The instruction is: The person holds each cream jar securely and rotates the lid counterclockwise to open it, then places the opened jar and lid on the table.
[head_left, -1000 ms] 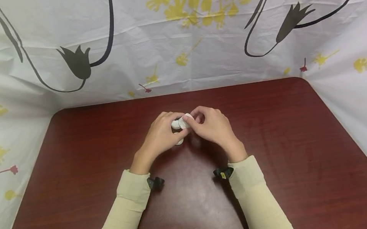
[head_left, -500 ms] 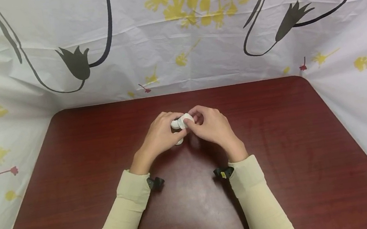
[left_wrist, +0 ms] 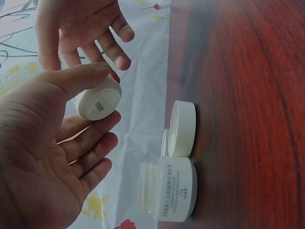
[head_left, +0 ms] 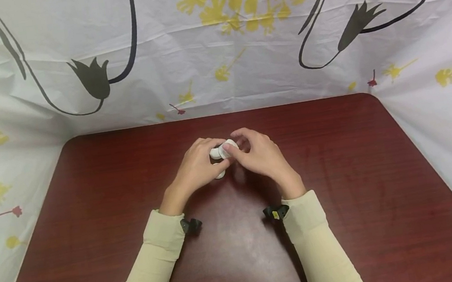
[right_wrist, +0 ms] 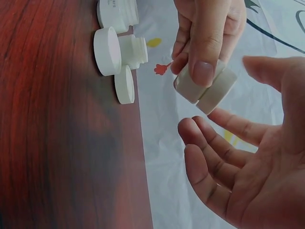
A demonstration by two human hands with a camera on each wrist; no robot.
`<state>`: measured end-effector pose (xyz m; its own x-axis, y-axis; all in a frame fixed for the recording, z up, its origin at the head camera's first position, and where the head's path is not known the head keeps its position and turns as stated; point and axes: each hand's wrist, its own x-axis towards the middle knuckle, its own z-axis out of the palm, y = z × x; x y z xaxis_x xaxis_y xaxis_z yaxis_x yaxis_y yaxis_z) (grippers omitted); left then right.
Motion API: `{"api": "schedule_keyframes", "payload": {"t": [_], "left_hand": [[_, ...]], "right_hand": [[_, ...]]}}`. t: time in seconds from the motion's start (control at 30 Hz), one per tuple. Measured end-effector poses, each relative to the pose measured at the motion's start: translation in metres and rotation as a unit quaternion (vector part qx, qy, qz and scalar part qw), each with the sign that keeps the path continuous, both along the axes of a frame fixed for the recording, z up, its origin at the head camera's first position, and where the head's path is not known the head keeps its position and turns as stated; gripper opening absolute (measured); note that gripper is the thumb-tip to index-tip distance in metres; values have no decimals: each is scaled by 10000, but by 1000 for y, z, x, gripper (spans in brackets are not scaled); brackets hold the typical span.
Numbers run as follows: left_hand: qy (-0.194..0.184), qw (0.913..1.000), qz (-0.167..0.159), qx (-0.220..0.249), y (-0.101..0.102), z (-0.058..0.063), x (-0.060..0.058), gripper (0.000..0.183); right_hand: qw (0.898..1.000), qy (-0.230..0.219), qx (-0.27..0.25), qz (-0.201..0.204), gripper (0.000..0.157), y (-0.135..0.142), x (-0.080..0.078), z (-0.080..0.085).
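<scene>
My left hand (head_left: 198,166) holds a small white cream jar (left_wrist: 98,102) between thumb and fingers, tilted, with its printed base towards the left wrist camera. A white lid (right_wrist: 218,93) sits on the jar's mouth. My right hand (head_left: 263,153) is around the lid with fingers spread and loosely bent; in the right wrist view its thumb stands off the lid and a fingertip is right at the lid's edge. Below the hands, an open cream jar (left_wrist: 174,191) with grey print stands upright on the table. Another open jar (right_wrist: 131,50) stands beside it.
Two loose white lids stand on edge by the open jars: a larger-looking lid (right_wrist: 107,51) and a second lid (right_wrist: 125,86). The dark red wooden table (head_left: 341,168) is enclosed by a white patterned curtain (head_left: 259,70) at the back and sides.
My right fingers have loosened and spread away from the lid, the index finger lifting slightly. The left hand keeps its hold on the jar, nearly still.
</scene>
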<state>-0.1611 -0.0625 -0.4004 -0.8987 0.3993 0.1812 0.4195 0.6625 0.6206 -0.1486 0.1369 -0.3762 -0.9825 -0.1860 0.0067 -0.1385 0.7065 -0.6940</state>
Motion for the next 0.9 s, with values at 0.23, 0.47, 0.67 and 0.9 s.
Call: {"api": "schedule_keyframes", "payload": {"t": [0.23, 0.47, 0.67, 0.9], "left_hand": [[3, 10000, 2, -27, 1, -1, 1, 45], [33, 10000, -28, -39, 1, 0, 0, 43], [13, 10000, -13, -46, 1, -1, -1, 41], [7, 10000, 3, -43, 1, -1, -2, 39]], "right_hand": [[9996, 50, 93, -256, 40, -2, 1, -1], [9999, 56, -7, -110, 39, -2, 1, 0], [9999, 33, -162, 20, 49, -2, 1, 2], [9996, 64, -225, 135, 50, -2, 1, 3]]}}
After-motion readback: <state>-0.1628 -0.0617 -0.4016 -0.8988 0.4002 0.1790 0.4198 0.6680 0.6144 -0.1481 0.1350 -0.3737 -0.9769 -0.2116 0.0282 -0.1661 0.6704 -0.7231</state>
